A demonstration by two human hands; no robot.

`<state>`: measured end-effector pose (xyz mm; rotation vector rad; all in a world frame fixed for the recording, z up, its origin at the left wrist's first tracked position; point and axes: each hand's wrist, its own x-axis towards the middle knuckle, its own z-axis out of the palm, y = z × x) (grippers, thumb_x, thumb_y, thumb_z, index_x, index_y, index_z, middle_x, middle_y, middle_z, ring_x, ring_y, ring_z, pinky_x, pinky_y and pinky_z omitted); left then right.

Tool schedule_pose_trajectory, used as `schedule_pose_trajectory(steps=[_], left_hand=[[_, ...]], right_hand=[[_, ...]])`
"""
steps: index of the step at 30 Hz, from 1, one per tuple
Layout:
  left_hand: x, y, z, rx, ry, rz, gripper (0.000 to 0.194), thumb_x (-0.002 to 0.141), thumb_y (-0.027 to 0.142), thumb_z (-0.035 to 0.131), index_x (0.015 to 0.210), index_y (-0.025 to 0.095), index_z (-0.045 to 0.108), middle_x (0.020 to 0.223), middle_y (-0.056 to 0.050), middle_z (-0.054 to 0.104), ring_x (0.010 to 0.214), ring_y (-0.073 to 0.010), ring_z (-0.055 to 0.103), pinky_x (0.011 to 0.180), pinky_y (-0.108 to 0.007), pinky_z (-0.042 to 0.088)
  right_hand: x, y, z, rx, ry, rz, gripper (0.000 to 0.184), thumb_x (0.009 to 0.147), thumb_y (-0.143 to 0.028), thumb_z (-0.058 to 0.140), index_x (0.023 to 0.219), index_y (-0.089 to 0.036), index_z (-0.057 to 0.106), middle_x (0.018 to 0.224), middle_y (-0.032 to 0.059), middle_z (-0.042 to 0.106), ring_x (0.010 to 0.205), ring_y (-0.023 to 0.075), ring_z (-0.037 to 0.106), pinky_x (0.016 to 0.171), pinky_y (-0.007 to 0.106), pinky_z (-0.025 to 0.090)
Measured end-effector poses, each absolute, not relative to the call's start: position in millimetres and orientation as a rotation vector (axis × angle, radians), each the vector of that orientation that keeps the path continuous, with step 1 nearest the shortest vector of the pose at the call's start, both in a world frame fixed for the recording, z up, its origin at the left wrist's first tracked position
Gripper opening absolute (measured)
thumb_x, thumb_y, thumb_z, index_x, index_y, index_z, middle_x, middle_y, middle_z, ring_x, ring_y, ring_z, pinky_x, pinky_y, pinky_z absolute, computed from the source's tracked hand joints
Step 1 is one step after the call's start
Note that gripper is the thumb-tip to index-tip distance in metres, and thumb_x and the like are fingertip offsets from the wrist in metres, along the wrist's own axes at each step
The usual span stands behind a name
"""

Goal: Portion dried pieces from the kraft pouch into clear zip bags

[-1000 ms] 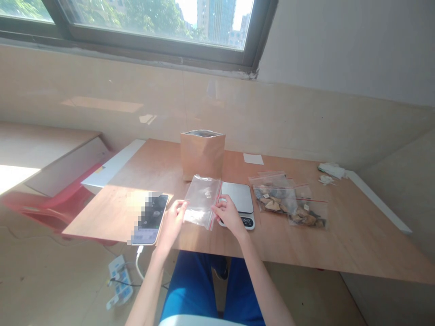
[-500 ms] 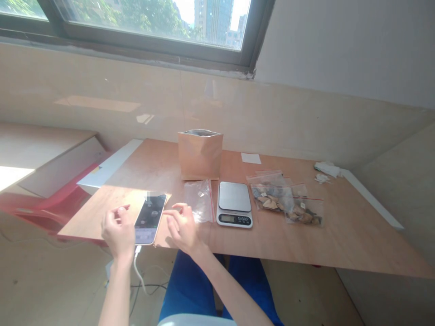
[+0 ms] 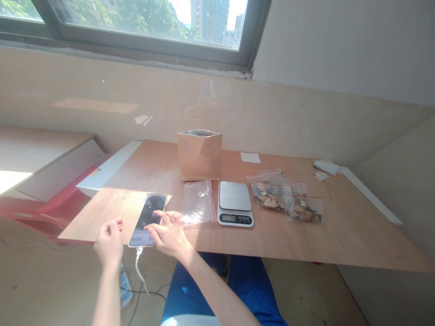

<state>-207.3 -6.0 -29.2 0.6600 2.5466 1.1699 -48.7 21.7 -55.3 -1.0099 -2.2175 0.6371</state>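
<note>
A smartphone (image 3: 147, 222) lies on the wooden table (image 3: 306, 240) near its front edge, its screen lit and partly blurred. The fingertips of my right hand (image 3: 168, 233) rest on the phone's right side. My left hand (image 3: 108, 242) hangs open in the air just left of the phone, past the table edge, touching nothing. To the right lie an empty-looking clear zip bag (image 3: 198, 203) and a digital kitchen scale (image 3: 235, 203). Behind them stands a kraft paper pouch (image 3: 199, 155). Two zip bags of dried brown slices (image 3: 270, 194) (image 3: 303, 209) lie further right.
A white charging cable (image 3: 138, 267) runs from the phone down to a power strip (image 3: 125, 290) on the floor. A white paper slip (image 3: 250, 157) and white scraps (image 3: 325, 166) lie at the back. A red object (image 3: 50, 217) sits left of the table.
My right hand has moved left from beside the clear bag onto the phone. My left hand has shifted slightly lower and left. The bag and scale stay put.
</note>
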Motion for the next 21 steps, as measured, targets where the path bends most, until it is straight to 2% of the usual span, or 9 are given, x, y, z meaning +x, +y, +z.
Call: schedule_pose_trajectory(steps=[2,7,11,17,19,21], left_hand=[[-207,-6,-29,0.648,2.537,1.174,0.017,0.073,0.023,0.044,0.075,0.023,0.060,0.075,0.001,0.068,0.086,-0.0198,0.063,0.063,-0.026,0.045],[-210,-8,-30,0.694,2.498,1.170,0.017,0.073,0.023,0.044,0.076,0.022,0.061,0.079,0.001,0.069,0.088,-0.0196,0.063,0.071,-0.028,0.045],[-210,-8,-31,0.690,2.507,1.195,0.016,0.072,0.023,0.045,0.073,0.023,0.061,0.074,0.001,0.069,0.085,-0.0204,0.063,0.065,-0.028,0.046],[-213,-5,-34,0.639,2.445,1.241,0.016,0.070,0.021,0.046,0.073,0.021,0.062,0.075,-0.001,0.067,0.084,-0.0204,0.063,0.069,-0.030,0.046],[-218,-3,-36,0.621,2.375,1.302,0.016,0.070,0.019,0.045,0.072,0.018,0.060,0.075,-0.002,0.067,0.080,-0.0184,0.063,0.068,-0.028,0.047],[-221,-2,-35,0.653,2.351,1.359,0.016,0.071,0.018,0.042,0.073,0.016,0.058,0.075,-0.004,0.066,0.075,-0.0168,0.063,0.066,-0.027,0.049]], right_hand=[[-49,22,-58,-0.980,-2.224,0.641,0.024,0.088,-0.036,0.039,0.096,-0.037,0.062,0.129,-0.0063,0.045,0.110,0.0228,0.041,0.095,0.042,0.028],[-49,25,-54,-1.099,-2.139,0.696,0.027,0.088,-0.031,0.038,0.086,-0.028,0.064,0.124,-0.0005,0.050,0.112,0.0236,0.041,0.094,0.041,0.031],[-48,26,-51,-1.091,-2.149,0.740,0.026,0.087,-0.030,0.039,0.081,-0.029,0.064,0.123,-0.0023,0.051,0.111,0.0237,0.042,0.093,0.042,0.032],[-49,22,-55,-0.968,-2.230,0.737,0.025,0.086,-0.033,0.041,0.087,-0.031,0.066,0.129,-0.0030,0.048,0.111,0.0249,0.042,0.095,0.044,0.029],[-45,18,-49,-0.891,-2.202,0.787,0.025,0.087,-0.031,0.041,0.088,-0.031,0.067,0.124,-0.0029,0.051,0.109,0.0228,0.043,0.096,0.042,0.029],[-34,16,-38,-0.900,-2.058,0.828,0.029,0.090,-0.028,0.037,0.097,-0.032,0.065,0.119,-0.0002,0.053,0.109,0.0196,0.044,0.096,0.038,0.030]])
